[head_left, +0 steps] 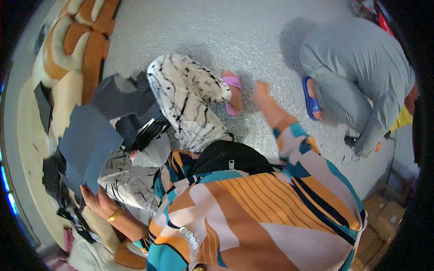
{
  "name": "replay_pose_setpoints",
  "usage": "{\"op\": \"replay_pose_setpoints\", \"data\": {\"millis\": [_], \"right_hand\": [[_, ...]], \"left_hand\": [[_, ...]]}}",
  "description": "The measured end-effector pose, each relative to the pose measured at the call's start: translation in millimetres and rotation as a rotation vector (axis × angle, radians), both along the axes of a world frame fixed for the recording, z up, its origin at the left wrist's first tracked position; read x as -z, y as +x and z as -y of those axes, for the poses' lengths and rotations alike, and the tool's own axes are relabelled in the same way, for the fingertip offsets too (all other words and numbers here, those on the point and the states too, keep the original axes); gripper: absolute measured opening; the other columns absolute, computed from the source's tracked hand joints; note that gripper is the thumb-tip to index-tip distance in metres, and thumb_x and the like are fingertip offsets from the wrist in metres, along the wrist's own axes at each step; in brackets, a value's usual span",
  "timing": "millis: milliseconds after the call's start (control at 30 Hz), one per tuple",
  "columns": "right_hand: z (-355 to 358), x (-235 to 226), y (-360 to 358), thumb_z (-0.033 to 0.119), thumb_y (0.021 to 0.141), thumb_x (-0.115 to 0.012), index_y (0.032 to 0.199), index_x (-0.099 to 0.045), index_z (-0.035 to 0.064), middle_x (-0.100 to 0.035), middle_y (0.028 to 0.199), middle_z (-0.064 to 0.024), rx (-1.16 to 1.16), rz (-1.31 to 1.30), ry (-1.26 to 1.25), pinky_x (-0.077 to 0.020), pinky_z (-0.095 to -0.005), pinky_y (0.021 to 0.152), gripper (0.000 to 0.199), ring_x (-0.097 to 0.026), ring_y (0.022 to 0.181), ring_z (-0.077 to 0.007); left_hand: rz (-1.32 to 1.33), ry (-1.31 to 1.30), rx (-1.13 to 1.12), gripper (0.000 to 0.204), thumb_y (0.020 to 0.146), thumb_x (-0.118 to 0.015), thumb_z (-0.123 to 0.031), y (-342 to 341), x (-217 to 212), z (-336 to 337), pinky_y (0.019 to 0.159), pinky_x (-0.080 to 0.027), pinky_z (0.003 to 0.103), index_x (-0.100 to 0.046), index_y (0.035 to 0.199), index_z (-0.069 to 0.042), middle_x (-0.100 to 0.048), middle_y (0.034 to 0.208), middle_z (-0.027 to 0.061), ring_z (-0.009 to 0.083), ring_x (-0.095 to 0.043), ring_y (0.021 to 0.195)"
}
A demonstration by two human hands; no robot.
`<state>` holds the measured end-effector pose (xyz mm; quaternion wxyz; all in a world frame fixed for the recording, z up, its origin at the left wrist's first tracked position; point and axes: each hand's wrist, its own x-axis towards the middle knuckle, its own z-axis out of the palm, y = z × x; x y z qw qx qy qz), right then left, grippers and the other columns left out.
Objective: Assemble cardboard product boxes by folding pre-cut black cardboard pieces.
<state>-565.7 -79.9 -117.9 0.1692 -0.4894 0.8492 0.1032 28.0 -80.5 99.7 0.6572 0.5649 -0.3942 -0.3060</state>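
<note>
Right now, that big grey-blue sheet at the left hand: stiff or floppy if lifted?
Probably fairly stiff: the grey-blue sheet shows straight edges and sharp corners. Likely light, since the left hand touches only its lower edge. It may slide; similar dark sheets overlap loosely.

left hand (96, 198) gripping grey fabric sheet (88, 142), right hand (261, 91) raised

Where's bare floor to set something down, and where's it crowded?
Free: the grey floor between the orange-and-cream cushions and the crouching person in grey. Crowded: around the left hand, where dark fabric sheets overlap. The right hand reaches over floor beside the pink sandal.
</note>
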Motion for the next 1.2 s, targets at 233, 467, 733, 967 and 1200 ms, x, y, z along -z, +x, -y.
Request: {"op": "replay_pose_setpoints", "data": {"millis": [233,467,733,967,1200], "right_hand": [[47,-44,145,0.024,0.08,-0.042,0.109,-0.041,-0.0074,-0.044,0.11,-0.0255,0.49,0.816,-0.879,-0.0257,-0.04,0.095,0.042,-0.039,0.107,-0.0382],[47,15,180,0.021,0.08,-0.044,0.119,-0.031,-0.0092,-0.035,0.118,-0.0306,0.596,0.717,-1.123,-0.0227,-0.0434,0.097,0.051,-0.03,0.115,-0.0419],[43,105,129,0.012,0.072,-0.054,0.096,-0.054,-0.0033,-0.056,0.093,-0.0168,1.212,0.614,-0.797,-0.0411,-0.0364,0.077,0.028,-0.053,0.088,-0.0286],[11,26,147,0.006,0.071,-0.051,0.092,-0.055,-0.005,-0.057,0.09,-0.0159,1.24,0.889,-0.878,-0.0418,-0.0353,0.074,0.024,-0.053,0.087,-0.0252],[0,51,132,0.006,0.074,-0.046,0.1,-0.053,-0.0014,-0.055,0.093,-0.013,1.181,0.928,-0.94,-0.0407,-0.0332,0.073,0.028,-0.052,0.087,-0.0235]], "left_hand": [[-0.778,0.063,-0.103,0.038,0.082,-0.051,-0.001,19,-31,38,0.077,-0.046,0.03,-0.043,0.119,-0.003,-0.053,0.103,0.0146,0.02,-0.051,0.087],[0.041,0.219,-0.006,0.031,0.082,-0.05,-0.003,72,-19,48,0.075,-0.043,0.025,-0.044,0.111,0.006,-0.05,0.109,0.0119,0.0174,-0.047,0.088],[0.001,0.196,-0.099,0.033,0.081,-0.05,0.0,20,-25,24,0.08,-0.042,0.025,-0.044,0.112,0.005,-0.051,0.109,0.0104,0.0161,-0.047,0.092],[0.306,0.261,-0.172,0.046,0.075,-0.052,0.005,46,-12,31,0.08,-0.042,0.028,-0.039,0.119,0.006,-0.049,0.112,0.013,0.018,-0.048,0.093],[0.696,0.217,-0.122,0.049,0.074,-0.052,0.0,-37,-37,3,0.081,-0.042,0.03,-0.036,0.119,0.011,-0.047,0.112,0.0176,0.0205,-0.048,0.095]]}}
